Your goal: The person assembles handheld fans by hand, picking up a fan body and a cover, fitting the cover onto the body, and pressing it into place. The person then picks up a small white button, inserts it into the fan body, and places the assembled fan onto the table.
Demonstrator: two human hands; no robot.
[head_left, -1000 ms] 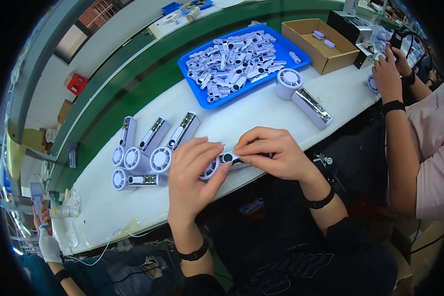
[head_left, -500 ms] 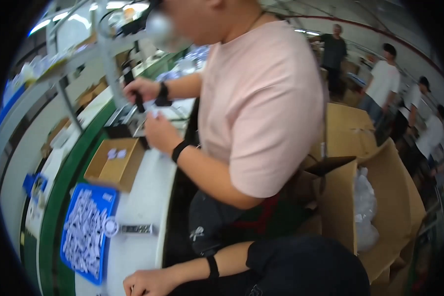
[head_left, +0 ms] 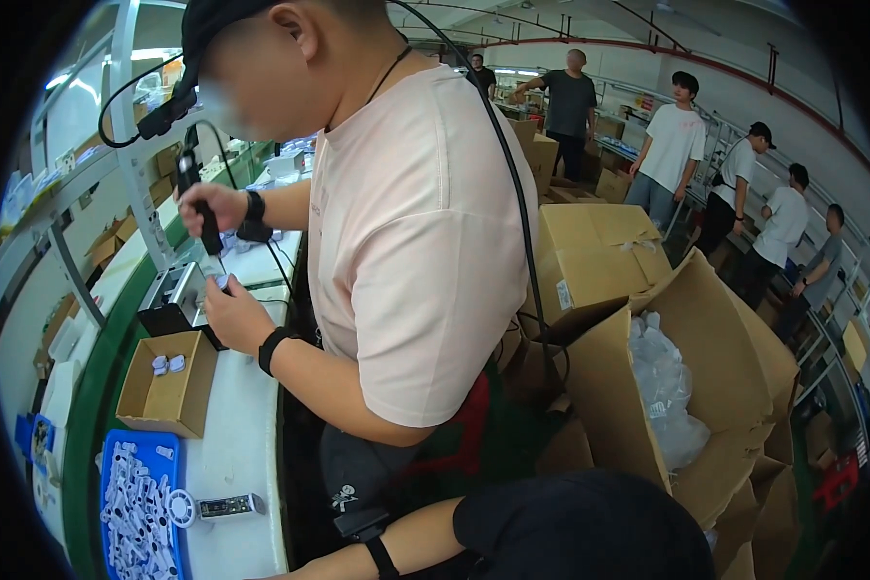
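My right forearm, with a black wristband, crosses the lower edge. Only a sliver of my right hand shows at the white bench's near edge; its fingers are cut off. My left hand is out of view. Nearest to the right hand lies a small white handheld fan with a round head and an uncovered handle showing its inside. Beside it, a blue tray holds many small white plastic parts. Farther along, a cardboard box holds a few white pieces.
A co-worker in a pink shirt works close by, holding a black electric screwdriver over a small white part. Behind that person stand a closed carton and an open carton with clear plastic bags. Several people stand farther back.
The view has swung, so the bench and co-worker appear farther left. My right hand, seen with bent fingers before, has mostly slipped below the lower edge. The co-worker's screwdriver now points at the white part.
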